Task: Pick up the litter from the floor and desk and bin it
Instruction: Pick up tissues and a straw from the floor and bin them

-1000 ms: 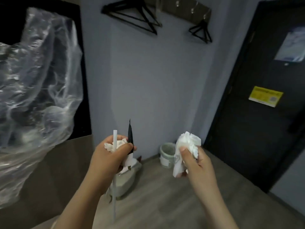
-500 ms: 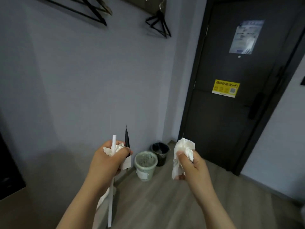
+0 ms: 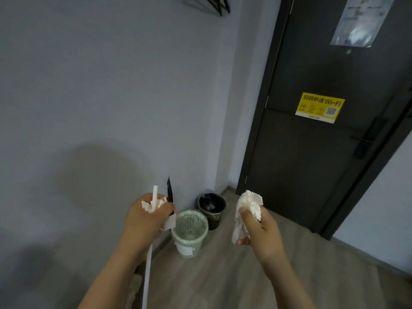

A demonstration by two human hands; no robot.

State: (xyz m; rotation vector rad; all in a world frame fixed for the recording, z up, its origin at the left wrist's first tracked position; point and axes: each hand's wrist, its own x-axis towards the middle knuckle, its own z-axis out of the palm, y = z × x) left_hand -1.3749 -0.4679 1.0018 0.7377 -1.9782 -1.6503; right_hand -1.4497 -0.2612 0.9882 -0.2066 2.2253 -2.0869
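Head view: a person stands in a corner by a dark door point(image 3: 312, 157), both hands raised and full of litter. The left hand point(image 3: 145, 219) is closed round a mixed bundle, its fingers point(image 3: 163, 211) curled tight on a long white straw point(image 3: 148, 264) that hangs well below the fist, a wad of crumpled white tissue point(image 3: 161, 201), a thin black wrapper point(image 3: 169, 191) poking upward and a small paper scrap point(image 3: 169, 222). The right hand point(image 3: 263, 233) pinches a larger crumpled tissue point(image 3: 249, 206) between thumb and curled fingers point(image 3: 243, 241).

Two bins wait on the wooden floor point(image 3: 223, 277) against the grey wall point(image 3: 111, 97): a pale green mesh basket point(image 3: 189, 246) just below the left hand, and a black-lined bin point(image 3: 215, 219) touching or nearly touching it behind.

The collecting looks done, and the step in hand appears to be the carry to the bins. The next move likely calls for lowering each hand over a bin mouth and opening the fingers; the long straw may need tipping end-first so it does not catch the rim.
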